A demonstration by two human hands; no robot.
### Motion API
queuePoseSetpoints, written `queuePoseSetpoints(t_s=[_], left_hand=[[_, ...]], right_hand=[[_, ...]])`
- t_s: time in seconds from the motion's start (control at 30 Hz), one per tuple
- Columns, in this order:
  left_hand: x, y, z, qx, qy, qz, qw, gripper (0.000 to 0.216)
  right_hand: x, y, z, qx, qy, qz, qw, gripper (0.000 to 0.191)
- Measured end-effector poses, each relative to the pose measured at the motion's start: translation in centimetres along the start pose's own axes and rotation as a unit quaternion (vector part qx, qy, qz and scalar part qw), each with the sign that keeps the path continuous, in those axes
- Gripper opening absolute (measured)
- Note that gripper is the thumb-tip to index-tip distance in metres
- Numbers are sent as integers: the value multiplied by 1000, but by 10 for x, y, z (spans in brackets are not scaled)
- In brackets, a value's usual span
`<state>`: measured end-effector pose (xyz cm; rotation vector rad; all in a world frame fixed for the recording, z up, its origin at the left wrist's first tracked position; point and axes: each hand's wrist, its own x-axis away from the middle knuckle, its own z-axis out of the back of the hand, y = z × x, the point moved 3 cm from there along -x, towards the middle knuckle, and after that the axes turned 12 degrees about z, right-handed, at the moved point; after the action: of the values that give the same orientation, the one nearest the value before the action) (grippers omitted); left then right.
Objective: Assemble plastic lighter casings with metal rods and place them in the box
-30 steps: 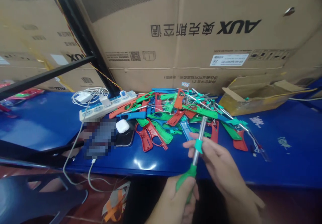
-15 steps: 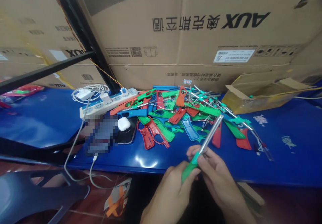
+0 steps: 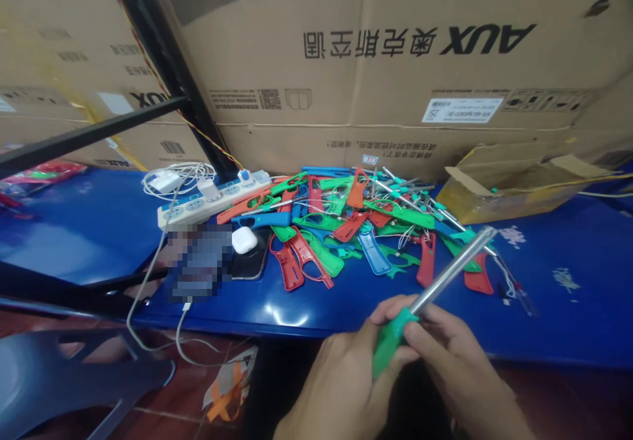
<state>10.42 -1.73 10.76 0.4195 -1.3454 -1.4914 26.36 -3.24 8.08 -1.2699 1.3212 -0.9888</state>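
A long-necked gas lighter (image 3: 393, 338) with a green handle and a silver metal tube is held between my two hands, its tube slanting up to the right. My left hand (image 3: 346, 374) is closed round the lower handle. The thumb and fingers of my right hand (image 3: 445, 341) pinch the handle where the tube begins. My fingers hide part of the handle. Beyond my hands lies a pile of red, green, blue and orange lighter shells (image 3: 341, 219), mixed with metal tubes and thin white wires.
A white power strip (image 3: 190, 212) with cables stands left of the pile, near a phone (image 3: 247, 262) carrying a white earbud case (image 3: 244, 240). An open cardboard box (image 3: 519, 189) sits at the right. Large cartons (image 3: 376, 77) line the back. A plastic stool (image 3: 74, 380) is lower left.
The lighter has shifted slightly right and down, and its tube has tipped further to the right. Both hands moved with it and kept their hold.
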Motion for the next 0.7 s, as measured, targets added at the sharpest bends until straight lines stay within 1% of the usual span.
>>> queuePoseSetpoints(t_s=[0.07, 0.1, 0.13, 0.17, 0.2, 0.27, 0.3, 0.33, 0.37, 0.4, 0.43, 0.47, 0.5, 0.53, 0.57, 0.6, 0.63, 0.67, 0.7], left_hand=[[-1, -6, 1, 21, -33, 7, 999, 61], [-1, -11, 0, 47, -58, 19, 997, 64], [-1, -17, -3, 83, -98, 34, 991, 67], [-1, -24, -7, 135, -144, 60, 978, 65], [-2, -32, -13, 195, -202, 92, 955, 61], [-3, -42, -28, 276, -306, 118, 904, 55], [-5, -45, -34, 301, -324, 113, 890, 54], [-7, -47, -39, 326, -325, 105, 882, 54], [-10, -49, -42, 348, -312, 95, 879, 54], [-13, -51, -43, 376, -284, 86, 878, 54], [-16, -52, -41, 402, -255, 78, 876, 54], [-19, -52, -37, 421, -230, 70, 875, 54], [-23, -52, -31, 435, -203, 60, 875, 53], [-26, -51, -23, 433, -189, 51, 880, 52], [-30, -50, -15, 424, -169, 38, 889, 50], [-34, -48, -5, 414, -141, 26, 899, 48], [-38, -46, 3, 400, -116, 12, 909, 45], [-42, -43, 10, 392, -89, 1, 916, 42], [-46, -41, 16, 386, -66, -8, 920, 40]], right_hand=[[2, 1, 7, 3, 3, 19, 1000, 16], [3, 2, 10, 2, 15, 34, 999, 14], [4, 2, 14, -1, 33, 52, 998, 14], [5, 2, 18, -3, 54, 74, 996, 15], [5, 0, 21, 4, 68, 91, 993, 17], [5, -3, 28, 52, 63, 104, 991, 24], [4, -5, 33, 93, 53, 97, 990, 30], [3, -7, 41, 143, 54, 82, 985, 35], [4, -9, 53, 199, 81, 67, 974, 40], [5, -11, 69, 259, 133, 60, 955, 44], [9, -13, 90, 329, 210, 60, 919, 45], [15, -16, 115, 403, 297, 69, 863, 44], [22, -17, 139, 477, 348, 67, 805, 46], [28, -18, 165, 554, 381, 61, 737, 54], [34, -18, 190, 611, 398, 50, 683, 63], [39, -17, 214, 635, 408, 33, 656, 68], [43, -16, 237, 637, 416, 1, 649, 69], [46, -15, 256, 618, 420, -44, 663, 67], [46, -15, 270, 592, 403, -77, 694, 61]])
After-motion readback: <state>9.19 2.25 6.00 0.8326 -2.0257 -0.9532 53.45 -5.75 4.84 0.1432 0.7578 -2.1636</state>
